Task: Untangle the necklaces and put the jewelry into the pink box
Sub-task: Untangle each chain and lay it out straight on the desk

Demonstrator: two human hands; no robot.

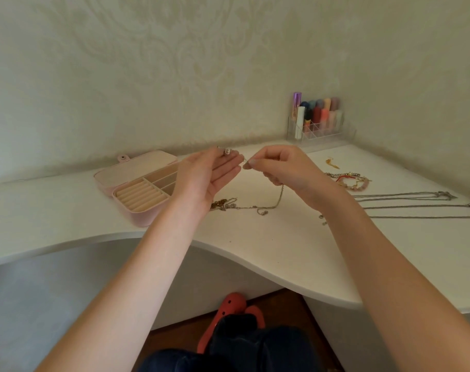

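Right hand (279, 167) pinches one chain (279, 196); our left hand (209, 174) lies flat, released. One pink box (140, 189) centre-left, one organizer (319, 124) upper right.

- Both bare forearms reach forward and upward from the lower edge of the view, converging toward the centre.
- Left hand (207, 175): palm turned up and inward, fingers straight and held together, pointing right; something small and pale sits at the fingertips, hold unclear.
- Right hand (279, 167): fingers curled, thumb and forefinger pinched on a thin gold-toned chain (278, 198) that hangs below the hand.
- Fingertips of the two hands sit just beside each other.
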